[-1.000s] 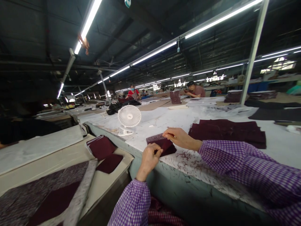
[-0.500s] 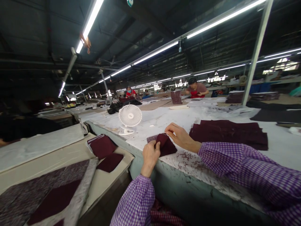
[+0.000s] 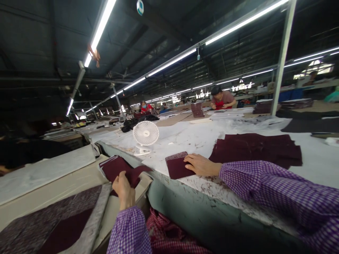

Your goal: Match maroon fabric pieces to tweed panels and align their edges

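My left hand [image 3: 124,189] pinches a maroon fabric piece [image 3: 135,174], whose far corner hangs over the gap between the two tables. Beneath it lies a stack of maroon fabric pieces [image 3: 112,166] with pale edges showing. On the white-covered table, my right hand [image 3: 199,164] rests with its fingers laid out on a maroon fabric panel [image 3: 176,169]. A strip of speckled fabric [image 3: 177,155] shows along that panel's far edge. Right of my right hand spreads a larger maroon fabric pile [image 3: 254,148].
A small white fan [image 3: 145,133] stands near the table's left edge. At lower left lies speckled fabric [image 3: 53,208] on the cream side table [image 3: 66,173]. Red checked cloth [image 3: 169,233] is below the table edge. Across the table a person [image 3: 222,99] bends over work.
My left hand has moved left from the panel to the stack and lifted a fabric piece there. My right hand has come down flat onto the panel, which now lies unfolded.
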`<state>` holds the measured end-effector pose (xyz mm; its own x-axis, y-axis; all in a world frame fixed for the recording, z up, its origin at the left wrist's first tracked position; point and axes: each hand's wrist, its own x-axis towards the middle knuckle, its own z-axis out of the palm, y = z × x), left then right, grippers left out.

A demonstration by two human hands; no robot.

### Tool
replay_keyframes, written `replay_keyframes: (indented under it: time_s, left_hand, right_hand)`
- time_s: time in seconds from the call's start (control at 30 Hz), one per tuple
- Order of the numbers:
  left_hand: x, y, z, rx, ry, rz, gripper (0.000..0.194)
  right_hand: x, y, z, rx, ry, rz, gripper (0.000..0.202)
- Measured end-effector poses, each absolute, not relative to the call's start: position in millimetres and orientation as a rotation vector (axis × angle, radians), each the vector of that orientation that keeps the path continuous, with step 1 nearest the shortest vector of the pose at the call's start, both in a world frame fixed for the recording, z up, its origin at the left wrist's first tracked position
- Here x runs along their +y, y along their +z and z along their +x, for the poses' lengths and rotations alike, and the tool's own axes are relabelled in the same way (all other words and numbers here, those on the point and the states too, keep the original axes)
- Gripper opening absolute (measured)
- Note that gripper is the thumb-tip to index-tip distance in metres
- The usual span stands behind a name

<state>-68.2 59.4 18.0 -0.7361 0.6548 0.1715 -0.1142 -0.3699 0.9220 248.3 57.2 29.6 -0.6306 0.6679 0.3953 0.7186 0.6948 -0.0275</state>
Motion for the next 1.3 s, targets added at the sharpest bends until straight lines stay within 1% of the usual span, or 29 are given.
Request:
replay_keyframes:
  time_s: [0.07,0.13,0.2,0.3,0.33,0.37,0.4,0.47,0.5,0.6,0.67,0.73,0.8,0.87,1.0,1.1,1.17,1.3]
  left_hand:
    - [53.0,23.0,-67.0,1.512,2.147,0.893,0.012]
    - [42.9,32.9,-47.5,1.605,2.059,1.180,0.016]
    - [28.6,43.9,-14.7,1.582,1.891,1.617,0.015]
    - [1.4,53.1,39.9,1.370,1.496,2.241,0.018]
    - [-7.9,53.4,54.8,1.275,1.385,2.372,0.019]
    - [-16.4,52.7,66.5,1.174,1.290,2.487,0.020]
    - [-23.5,51.3,74.6,1.065,1.194,2.582,0.021]
    - [-31.1,48.0,80.6,0.887,1.072,2.645,0.025]
    - [-30.8,46.7,79.8,0.870,1.074,2.610,0.026]
    - [-15.5,44.9,72.8,1.127,1.286,2.373,0.022]
    - [0.8,44.4,72.6,1.276,1.354,2.261,0.019]
    - [15.3,43.4,78.6,1.274,1.259,2.201,0.023]
    - [24.8,42.4,88.8,1.252,1.144,2.152,0.019]
    - [28.9,42.0,99.1,1.296,1.100,2.150,0.017]
    - [28.1,43.9,109.9,1.360,1.047,2.190,0.024]
    - [27.3,44.4,111.8,1.309,1.003,2.213,0.014]
    - [28.2,42.9,113.4,1.300,0.989,2.277,0.014]
    - [30.5,37.5,118.0,1.351,0.902,2.457,0.018]
  right_hand:
    - [55.6,32.7,247.1,-2.475,-0.123,-1.103,0.033]
    - [51.4,42.5,244.6,-2.381,-0.001,-1.110,0.034]
    - [43.9,58.9,241.9,-2.256,0.323,-1.178,0.038]
    - [28.1,85.4,241.9,-2.007,1.078,-1.287,0.056]
    - [22.6,91.6,243.8,-1.954,1.243,-1.292,0.060]
    - [17.7,95.3,246.6,-1.938,1.331,-1.294,0.061]
    - [13.6,96.5,250.2,-1.962,1.339,-1.297,0.061]
    - [8.6,92.0,259.4,-2.063,1.178,-1.315,0.060]
    - [7.8,87.4,264.4,-2.110,1.050,-1.315,0.060]
    - [9.3,72.5,277.3,-2.179,0.751,-1.264,0.058]
    - [10.5,66.5,281.8,-2.183,0.709,-1.252,0.056]
    - [9.8,64.6,282.8,-2.188,0.697,-1.272,0.056]
    - [6.7,65.5,282.2,-2.197,0.650,-1.332,0.056]
    - [1.9,67.1,282.3,-2.224,0.595,-1.379,0.055]
    - [-8.2,68.6,288.4,-2.273,0.467,-1.388,0.053]
    - [-10.8,66.6,295.6,-2.280,0.343,-1.431,0.052]
    - [-9.9,64.3,299.7,-2.278,0.203,-1.450,0.048]
    - [-6.9,60.3,304.5,-2.302,-0.123,-1.463,0.026]
